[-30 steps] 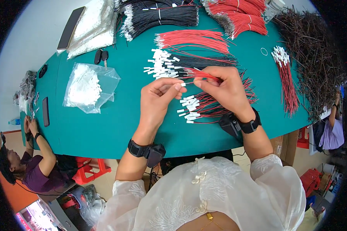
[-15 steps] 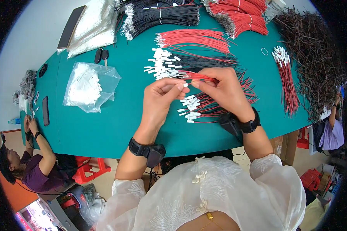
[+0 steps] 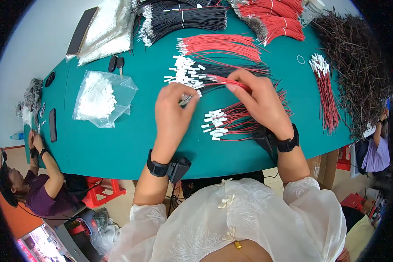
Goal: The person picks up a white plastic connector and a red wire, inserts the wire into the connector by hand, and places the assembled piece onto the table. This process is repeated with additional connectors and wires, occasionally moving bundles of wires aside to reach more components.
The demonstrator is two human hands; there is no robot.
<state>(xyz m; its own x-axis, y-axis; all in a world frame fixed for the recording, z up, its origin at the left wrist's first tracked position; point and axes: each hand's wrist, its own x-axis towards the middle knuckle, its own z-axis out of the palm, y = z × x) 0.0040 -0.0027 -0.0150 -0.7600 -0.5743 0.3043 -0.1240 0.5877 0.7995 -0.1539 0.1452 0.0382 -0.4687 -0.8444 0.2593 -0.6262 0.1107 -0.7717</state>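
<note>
and here we are, centre of the frame: the right hand [image 3: 265, 102] has thumb and forefinger pressed together on a slim bunch of red wires [image 3: 220, 79], their ends pointing left. over to the left hand [image 3: 171, 112], just left of centre, fingers curled, thumb and forefinger almost meeting, and right at those tips sits a white connector [image 3: 199, 93]; the fingers are blurred, so i cannot tell whether they grip it.

behind the hands, a spread of black wires [image 3: 236, 70] with white ends fanned to the left. below the right hand, a red-and-black bundle [image 3: 236, 121], white ends leftward again. loose red strands [image 3: 220, 46] lie at upper centre, all of it on the green table [image 3: 131, 153].

left of centre, a clear bag [image 3: 123, 94] full of white pieces; at right, an upright red bundle [image 3: 327, 94] topped in white, just beside a dark tangled heap [image 3: 353, 74]. far left, a co-worker [image 3: 41, 192] in purple, both hands at the table's edge.
</note>
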